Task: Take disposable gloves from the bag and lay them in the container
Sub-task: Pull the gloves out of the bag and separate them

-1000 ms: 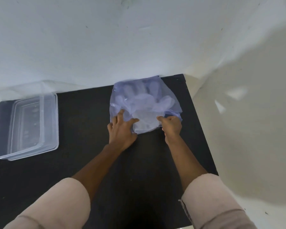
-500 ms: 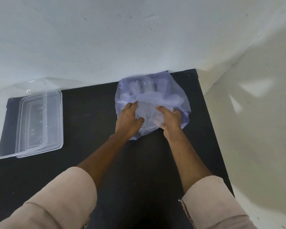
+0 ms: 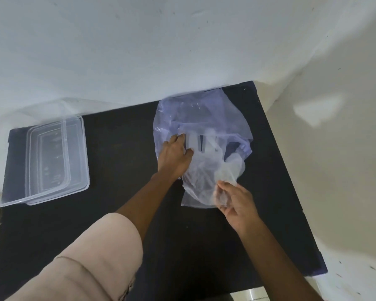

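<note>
A black worktop (image 3: 122, 131) lay under both hands. The bluish plastic bag (image 3: 204, 114) sat just beyond them, and the clear container (image 3: 85, 161) well left of the left hand (image 3: 175, 157), which gripped the bag's edge. The right hand (image 3: 237, 203) pinched a disposable glove (image 3: 202, 170) that lay half out of the bag.

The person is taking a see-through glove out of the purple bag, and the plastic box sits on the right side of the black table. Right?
No. The head view shows the plastic box on the left side of the black table, not the right. The rest holds: the right hand takes a see-through glove from the purple bag.
</note>
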Motion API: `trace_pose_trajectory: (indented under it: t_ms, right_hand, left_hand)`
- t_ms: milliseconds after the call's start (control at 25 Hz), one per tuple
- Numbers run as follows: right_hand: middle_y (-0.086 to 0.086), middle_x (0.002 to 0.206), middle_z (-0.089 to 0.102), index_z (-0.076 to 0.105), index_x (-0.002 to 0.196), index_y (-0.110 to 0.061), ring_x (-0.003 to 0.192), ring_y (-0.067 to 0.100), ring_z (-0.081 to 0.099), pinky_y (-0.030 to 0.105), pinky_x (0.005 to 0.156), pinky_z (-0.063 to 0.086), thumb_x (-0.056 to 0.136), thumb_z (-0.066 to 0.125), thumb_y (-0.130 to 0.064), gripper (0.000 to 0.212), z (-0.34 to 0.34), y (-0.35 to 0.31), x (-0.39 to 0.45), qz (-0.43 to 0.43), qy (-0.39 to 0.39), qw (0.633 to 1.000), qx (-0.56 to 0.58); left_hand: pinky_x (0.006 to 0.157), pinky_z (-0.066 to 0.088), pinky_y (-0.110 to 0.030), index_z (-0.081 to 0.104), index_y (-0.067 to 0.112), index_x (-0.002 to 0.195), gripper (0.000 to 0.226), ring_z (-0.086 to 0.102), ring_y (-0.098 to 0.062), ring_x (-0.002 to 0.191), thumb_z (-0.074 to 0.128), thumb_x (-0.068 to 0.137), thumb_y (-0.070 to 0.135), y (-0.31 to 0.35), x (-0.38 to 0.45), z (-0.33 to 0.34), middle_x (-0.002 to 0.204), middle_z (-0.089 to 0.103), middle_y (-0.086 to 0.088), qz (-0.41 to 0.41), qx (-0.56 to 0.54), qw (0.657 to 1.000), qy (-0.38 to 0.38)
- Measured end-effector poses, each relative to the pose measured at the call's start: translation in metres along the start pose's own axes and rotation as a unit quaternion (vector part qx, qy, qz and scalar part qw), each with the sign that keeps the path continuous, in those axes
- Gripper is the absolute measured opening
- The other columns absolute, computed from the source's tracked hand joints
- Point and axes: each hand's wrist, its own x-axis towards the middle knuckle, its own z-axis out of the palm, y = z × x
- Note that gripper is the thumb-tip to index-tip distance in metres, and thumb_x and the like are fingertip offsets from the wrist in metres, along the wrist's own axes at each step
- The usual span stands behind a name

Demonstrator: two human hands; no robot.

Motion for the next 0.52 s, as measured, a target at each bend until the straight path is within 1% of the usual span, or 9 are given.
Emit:
trace_pose_trajectory:
  t_ms: [80,160,200,280,320,400,440,480,520]
  right_hand:
    - [0.003,0.076,0.072,0.071,0.096,-0.007,0.071,0.015,0.067,0.033,0.066,0.053,0.079,0.072,-0.001,0.018,-0.014,0.027,-0.017,0.018,0.013,1.000,-0.011]
    - [0.003,0.072,0.072,0.071,0.093,-0.008,0.066,0.015,0.068,0.031,0.060,0.054,0.076,0.074,-0.002,0.018,-0.025,0.055,-0.033,0.035,0.015,0.999,-0.029]
    - [0.004,0.071,0.072,0.071,0.091,-0.009,0.065,0.015,0.069,0.031,0.059,0.056,0.075,0.075,-0.003,0.018,-0.028,0.069,-0.040,0.047,0.015,0.998,-0.040]
    - [0.006,0.082,0.073,0.069,0.093,-0.009,0.077,0.020,0.069,0.033,0.058,0.057,0.074,0.076,-0.003,0.020,-0.033,0.095,-0.052,0.075,0.020,0.995,-0.061]
    - [0.008,0.090,0.072,0.069,0.096,-0.009,0.084,0.023,0.068,0.034,0.058,0.056,0.074,0.077,-0.004,0.024,-0.034,0.106,-0.056,0.090,0.018,0.994,-0.065]
    - [0.009,0.101,0.071,0.067,0.103,-0.009,0.092,0.026,0.067,0.034,0.058,0.056,0.075,0.077,-0.004,0.030,-0.033,0.129,-0.065,0.115,0.012,0.991,-0.062]
    - [0.009,0.103,0.071,0.067,0.104,-0.009,0.094,0.026,0.067,0.035,0.059,0.056,0.075,0.077,-0.004,0.031,-0.032,0.140,-0.069,0.122,0.008,0.991,-0.059]
    - [0.010,0.103,0.071,0.067,0.104,-0.008,0.093,0.027,0.067,0.036,0.061,0.056,0.076,0.076,-0.004,0.029,-0.030,0.150,-0.073,0.126,0.001,0.990,-0.060]
    - [0.010,0.100,0.072,0.068,0.102,-0.007,0.091,0.026,0.068,0.036,0.062,0.057,0.077,0.075,-0.003,0.026,-0.028,0.159,-0.076,0.126,-0.010,0.990,-0.062]
  left_hand:
    - [0.103,0.036,-0.055,0.039,0.018,0.143,0.056,0.041,-0.039,0.130,0.055,0.092,0.035,-0.007,-0.012,-0.002,0.146,0.045,-0.010,0.001,0.053,0.998,-0.018]
    - [0.110,0.024,-0.056,0.033,0.027,0.147,0.063,0.028,-0.035,0.141,0.056,0.090,0.037,-0.017,-0.032,-0.004,0.157,0.031,-0.009,0.044,0.103,0.994,-0.005]
    - [0.112,0.021,-0.056,0.035,0.029,0.147,0.062,0.025,-0.034,0.143,0.058,0.089,0.036,-0.024,-0.048,-0.006,0.159,0.028,-0.009,0.078,0.097,0.992,0.013]
    - [0.111,0.023,-0.056,0.042,0.029,0.143,0.058,0.026,-0.034,0.143,0.062,0.088,0.031,-0.045,-0.091,-0.008,0.158,0.029,-0.011,0.122,0.044,0.990,0.051]
    - [0.109,0.027,-0.055,0.043,0.028,0.141,0.057,0.029,-0.034,0.141,0.062,0.088,0.029,-0.061,-0.116,-0.006,0.156,0.030,-0.012,0.117,0.022,0.991,0.063]
    - [0.106,0.036,-0.051,0.041,0.026,0.141,0.056,0.038,-0.031,0.135,0.063,0.089,0.028,-0.101,-0.176,0.001,0.152,0.033,-0.011,0.058,-0.031,0.996,0.053]
    - [0.104,0.043,-0.048,0.042,0.023,0.140,0.053,0.046,-0.029,0.128,0.062,0.091,0.027,-0.119,-0.204,0.006,0.147,0.037,-0.011,0.012,-0.081,0.996,0.037]
    - [0.098,0.048,-0.044,0.044,0.021,0.137,0.048,0.055,-0.027,0.117,0.061,0.092,0.026,-0.134,-0.227,0.010,0.139,0.045,-0.010,-0.043,-0.143,0.989,0.024]
    - [0.091,0.052,-0.041,0.047,0.020,0.134,0.042,0.061,-0.024,0.106,0.059,0.094,0.028,-0.145,-0.246,0.013,0.129,0.053,-0.009,-0.103,-0.200,0.974,0.013]
